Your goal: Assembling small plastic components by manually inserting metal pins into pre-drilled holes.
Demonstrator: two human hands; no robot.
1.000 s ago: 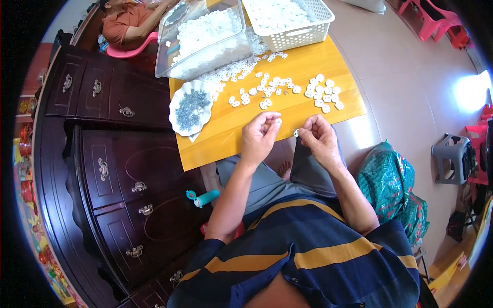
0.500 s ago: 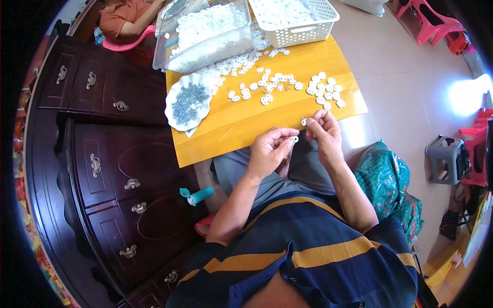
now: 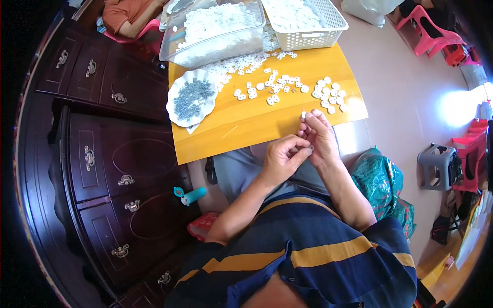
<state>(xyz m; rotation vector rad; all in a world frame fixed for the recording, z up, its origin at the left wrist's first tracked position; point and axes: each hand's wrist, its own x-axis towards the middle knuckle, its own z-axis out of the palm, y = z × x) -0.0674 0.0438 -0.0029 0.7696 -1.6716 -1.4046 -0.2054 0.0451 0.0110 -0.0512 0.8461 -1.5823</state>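
Over my lap, just off the table's near edge, my two hands are close together. My right hand [image 3: 322, 137] pinches a small white plastic piece [image 3: 303, 115] between thumb and fingertips; a thin pin-like tip sticks up from it. Beside it my left hand [image 3: 286, 158] has its thumb and forefinger pressed together, touching or nearly touching the right palm. What those fingers hold is mostly hidden. On the table, loose white two-holed pieces [image 3: 275, 97] lie scattered, and a tighter group of white pieces [image 3: 328, 94] sits to the right. A white scalloped plate [image 3: 209, 105] holds many small dark grey metal bits [image 3: 191, 100].
At the table's far side stand a clear plastic bin [image 3: 215, 54] and a cream perforated basket [image 3: 313, 40], both heaped with white pieces. Dark wooden drawers [image 3: 97, 149] flank the left. A green plastic bag [image 3: 380, 177] lies right of my legs. A person's arm [image 3: 136, 23] shows far left.
My left hand has moved right, towards my right palm, and the white piece at its fingertips is no longer plainly visible. My right hand has shifted slightly, still pinching its piece.
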